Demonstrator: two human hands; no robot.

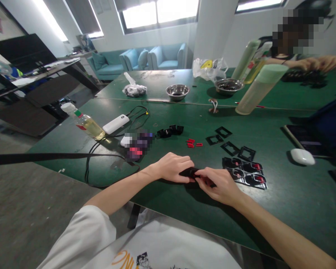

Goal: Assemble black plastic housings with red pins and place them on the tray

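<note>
Black part in the grip of left fingers and right fingers, thin angular frames nearby.

Counter: dark green top, seam running across. Near edge, right half: four black panels with red inserts, four thin square black frames just behind. Loose red pieces to their left, black parts beyond those. Left side: white power bank, bottle of yellow liquid, cables. Past seam: tied plastic bag, steel bowl. White mouse-shaped item far right.
</note>
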